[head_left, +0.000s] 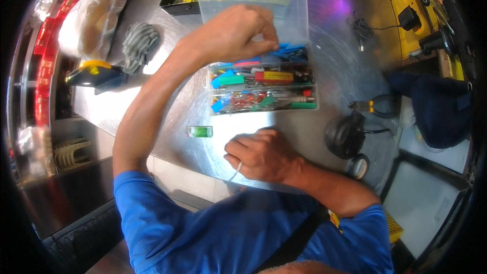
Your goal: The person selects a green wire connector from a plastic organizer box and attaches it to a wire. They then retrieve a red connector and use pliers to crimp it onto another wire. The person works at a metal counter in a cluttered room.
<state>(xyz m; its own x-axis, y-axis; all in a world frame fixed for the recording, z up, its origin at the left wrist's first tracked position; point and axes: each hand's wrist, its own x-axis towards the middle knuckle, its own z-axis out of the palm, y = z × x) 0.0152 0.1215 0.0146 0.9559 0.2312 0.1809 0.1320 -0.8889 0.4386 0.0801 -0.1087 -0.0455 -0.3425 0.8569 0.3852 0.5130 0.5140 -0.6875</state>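
A clear plastic organizer box lies with its lid raised, its compartments full of small blue, green, red and orange pieces. Over its far row reaches my left hand, thumb and fingertips pinched together beside some blue pieces; what they hold, if anything, I cannot make out. Close to the table's near edge, my right hand is curled closed around a thin white strip whose end pokes out below the fingers. A green lighter rests on the metal table, left of my right hand.
Diagonal pliers, a round black object and a roll of black tape sit at the right. Farther back there is a coiled black cable. Grey gloves and a wrapped white bundle occupy the left. A yellow-and-black organizer stands behind.
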